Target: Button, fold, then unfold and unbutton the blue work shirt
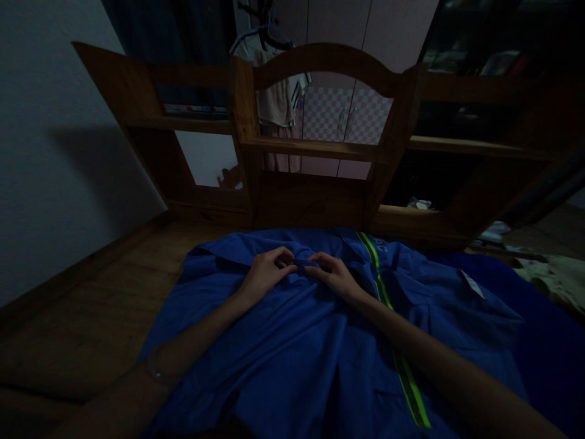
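Observation:
A blue work shirt with a yellow-green reflective stripe lies spread on a wooden surface in front of me. My left hand and my right hand meet at the shirt's upper middle, near the collar. Both pinch a small fold of the blue cloth between fingers and thumb. A thin bracelet circles my left forearm. A white tag shows on the shirt's right side.
A wooden headboard with shelves stands right behind the shirt. Clothes hang on a hanger beyond it, before a pink wardrobe. A plain wall runs along the left. Light crumpled cloth lies at the right edge.

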### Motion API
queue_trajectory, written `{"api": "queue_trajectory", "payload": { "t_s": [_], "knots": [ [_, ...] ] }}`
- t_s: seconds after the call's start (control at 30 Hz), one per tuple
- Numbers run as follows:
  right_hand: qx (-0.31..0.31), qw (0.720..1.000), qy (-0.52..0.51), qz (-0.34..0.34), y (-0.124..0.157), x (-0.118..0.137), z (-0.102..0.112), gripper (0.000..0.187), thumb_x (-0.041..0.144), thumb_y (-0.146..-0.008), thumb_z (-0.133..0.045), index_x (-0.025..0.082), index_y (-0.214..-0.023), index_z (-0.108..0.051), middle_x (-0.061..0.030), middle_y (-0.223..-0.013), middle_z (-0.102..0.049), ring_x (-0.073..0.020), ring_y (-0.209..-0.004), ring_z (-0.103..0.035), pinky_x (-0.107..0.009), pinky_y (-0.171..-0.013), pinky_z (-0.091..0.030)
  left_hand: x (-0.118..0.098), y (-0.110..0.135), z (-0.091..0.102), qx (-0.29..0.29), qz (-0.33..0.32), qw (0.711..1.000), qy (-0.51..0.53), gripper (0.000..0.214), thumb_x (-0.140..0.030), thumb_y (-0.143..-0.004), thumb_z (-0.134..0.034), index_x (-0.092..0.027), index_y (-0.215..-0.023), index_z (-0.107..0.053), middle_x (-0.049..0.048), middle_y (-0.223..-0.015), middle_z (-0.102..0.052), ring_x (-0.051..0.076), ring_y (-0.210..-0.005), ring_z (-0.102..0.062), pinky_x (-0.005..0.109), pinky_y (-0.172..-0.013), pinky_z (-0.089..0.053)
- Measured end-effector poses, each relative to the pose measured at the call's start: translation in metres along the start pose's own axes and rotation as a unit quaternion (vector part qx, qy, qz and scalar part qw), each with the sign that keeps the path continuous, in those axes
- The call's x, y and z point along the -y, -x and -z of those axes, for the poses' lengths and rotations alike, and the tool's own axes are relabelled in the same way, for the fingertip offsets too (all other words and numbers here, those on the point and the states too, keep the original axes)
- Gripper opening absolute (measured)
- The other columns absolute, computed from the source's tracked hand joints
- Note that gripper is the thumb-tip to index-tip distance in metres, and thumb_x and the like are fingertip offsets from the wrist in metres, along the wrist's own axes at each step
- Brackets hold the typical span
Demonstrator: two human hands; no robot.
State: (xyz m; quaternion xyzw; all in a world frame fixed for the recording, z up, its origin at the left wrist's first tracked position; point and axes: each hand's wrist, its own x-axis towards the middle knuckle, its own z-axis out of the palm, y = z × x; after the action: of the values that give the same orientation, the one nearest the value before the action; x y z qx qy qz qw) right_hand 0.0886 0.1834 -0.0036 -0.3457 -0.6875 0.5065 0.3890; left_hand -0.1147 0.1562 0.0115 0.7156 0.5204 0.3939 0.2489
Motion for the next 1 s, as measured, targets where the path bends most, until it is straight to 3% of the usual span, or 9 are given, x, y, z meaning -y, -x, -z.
{"api": "queue_trajectory", "payload": {
  "t_s": [0.13,0.23,0.4,0.7,0.87,1.0],
  "knots": [
    [-0.012,0.999,-0.023,-0.023,-0.001,-0.003,0.0,0.038,0.048,-0.073,-0.07,0.019,-0.097,-0.062,0.0005,-0.078,-0.062,-0.0146,-0.069,-0.057,-0.024,-0.061,-0.043,0.003,-0.003,0.0,0.045,0.046,0.988,0.137,0.033,-0.042,-0.073,-0.07,-0.016,-0.093,-0.063,0.0029,-0.09,-0.067,0.018,-0.085,-0.064,0.027,-0.077,-0.049],
    [-0.03,0.999,-0.016,-0.028,0.0,-0.004,0.0,0.038,0.049,-0.073,-0.07,0.02,-0.096,-0.062,0.0001,-0.077,-0.063,-0.0159,-0.069,-0.057,-0.025,-0.06,-0.044,0.0,-0.004,0.001,0.072,0.073,0.979,0.176,0.039,-0.043,-0.071,-0.072,-0.015,-0.098,-0.065,0.0053,-0.094,-0.068,0.019,-0.089,-0.063,0.029,-0.081,-0.049],
    [-0.01,1.0,-0.019,-0.023,0.0,0.001,-0.001,0.036,0.049,-0.074,-0.069,0.02,-0.094,-0.061,-0.0002,-0.082,-0.063,-0.0152,-0.073,-0.057,-0.025,-0.064,-0.044,-0.001,-0.004,0.001,0.082,0.106,0.971,0.197,0.043,-0.044,-0.066,-0.075,-0.015,-0.096,-0.066,0.0048,-0.09,-0.068,0.019,-0.086,-0.063,0.03,-0.079,-0.048],
    [0.042,0.999,-0.003,-0.008,0.002,0.007,0.002,0.034,0.046,-0.078,-0.066,0.018,-0.095,-0.062,-0.0004,-0.088,-0.061,-0.0141,-0.079,-0.055,-0.024,-0.07,-0.042,0.007,-0.007,0.004,0.136,0.108,0.967,0.185,0.037,-0.045,-0.07,-0.071,-0.015,-0.091,-0.067,0.0041,-0.087,-0.067,0.017,-0.082,-0.06,0.027,-0.073,-0.045],
    [0.027,0.998,0.048,0.022,0.002,0.003,0.001,0.034,0.047,-0.08,-0.063,0.018,-0.098,-0.062,-0.0008,-0.088,-0.062,-0.015,-0.079,-0.055,-0.025,-0.07,-0.042,0.004,-0.007,0.005,0.14,0.089,0.971,0.173,0.035,-0.045,-0.076,-0.064,-0.014,-0.091,-0.066,0.0027,-0.083,-0.065,0.016,-0.078,-0.058,0.025,-0.069,-0.043],
    [0.018,0.997,0.067,0.029,0.003,0.004,0.0,0.033,0.047,-0.08,-0.063,0.018,-0.097,-0.062,-0.0002,-0.083,-0.06,-0.0144,-0.075,-0.054,-0.025,-0.067,-0.041,0.001,-0.005,0.005,0.147,0.113,0.969,0.162,0.038,-0.047,-0.075,-0.064,-0.014,-0.093,-0.067,0.0039,-0.084,-0.066,0.017,-0.078,-0.058,0.024,-0.066,-0.043]
  ]
}}
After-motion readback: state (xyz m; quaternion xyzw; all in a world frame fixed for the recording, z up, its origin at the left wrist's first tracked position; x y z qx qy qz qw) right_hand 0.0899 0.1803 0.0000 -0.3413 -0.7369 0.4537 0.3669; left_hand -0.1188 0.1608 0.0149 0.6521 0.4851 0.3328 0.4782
